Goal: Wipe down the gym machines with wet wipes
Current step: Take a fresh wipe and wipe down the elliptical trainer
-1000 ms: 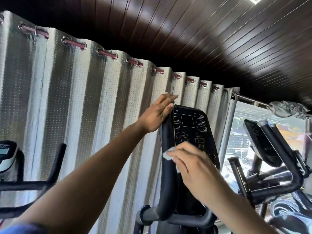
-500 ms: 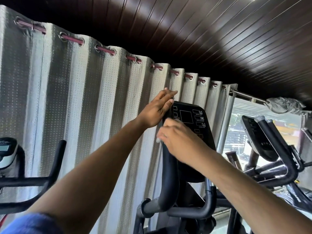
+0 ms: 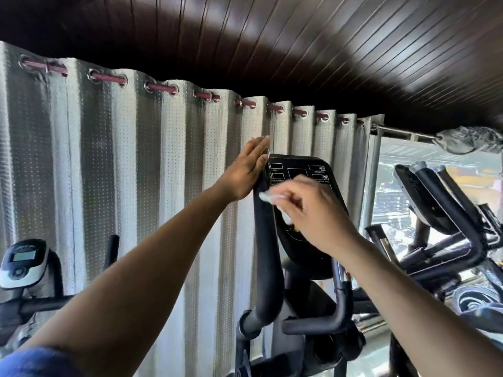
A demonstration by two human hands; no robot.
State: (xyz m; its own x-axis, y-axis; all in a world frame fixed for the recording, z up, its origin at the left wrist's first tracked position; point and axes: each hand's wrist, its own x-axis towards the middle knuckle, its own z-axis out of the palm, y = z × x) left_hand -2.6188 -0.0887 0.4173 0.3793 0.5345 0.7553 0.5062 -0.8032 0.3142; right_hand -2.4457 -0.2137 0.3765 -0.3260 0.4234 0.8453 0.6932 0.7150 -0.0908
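A black gym machine stands in front of me, with a console panel (image 3: 299,170) at head height and a padded black handlebar (image 3: 268,265) running down its left side. My left hand (image 3: 245,172) lies flat, fingers straight, against the console's upper left edge. My right hand (image 3: 313,213) holds a white wet wipe (image 3: 272,196) in its fingers and presses it on the console face near the top of the handlebar. Most of the wipe is hidden under my fingers.
A silver dotted curtain (image 3: 136,186) hangs right behind the machine. An exercise bike with a small display (image 3: 21,259) stands at the left. Another black machine (image 3: 441,213) stands at the right before a bright window. A grey cloth (image 3: 471,142) hangs on the curtain rod.
My right hand has moved with the wipe from the console's left edge to its face, lower and rightward. My left hand has stayed at the console's top left.
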